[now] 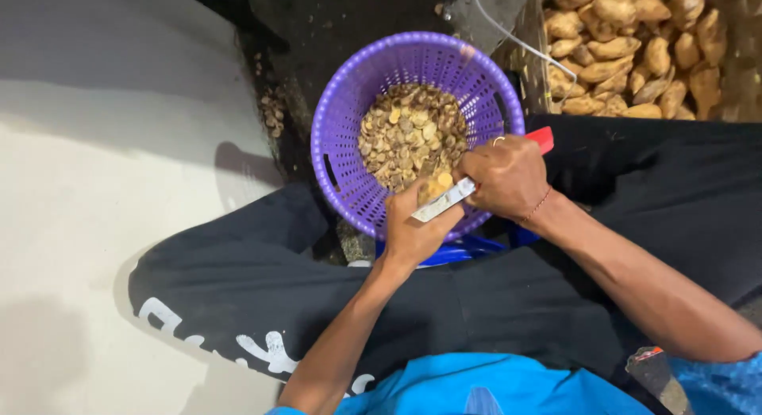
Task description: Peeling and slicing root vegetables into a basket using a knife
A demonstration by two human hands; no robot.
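The left hand [413, 228] is curling its fingers around a small yellowish root [432, 189], pinching it closed just over the near rim of the purple basket [337, 129]. The right hand [508, 177] is wrapping tightly around a red-handled knife [444, 200], its pale blade lying across the root and touching the left thumb. A ring is showing on one right finger and a thin bracelet on that wrist. Inside the basket, a heap of cut pieces [409, 133] is lying on the bottom, just beyond both hands. Both forearms are reaching out over black trousers [262, 264], the basket sitting between the knees. Far right, a crate of whole roots [627, 42] is standing just beside the basket, with a white cord [516, 40] running across its edge. A pale floor [103, 145] is spreading to the left.
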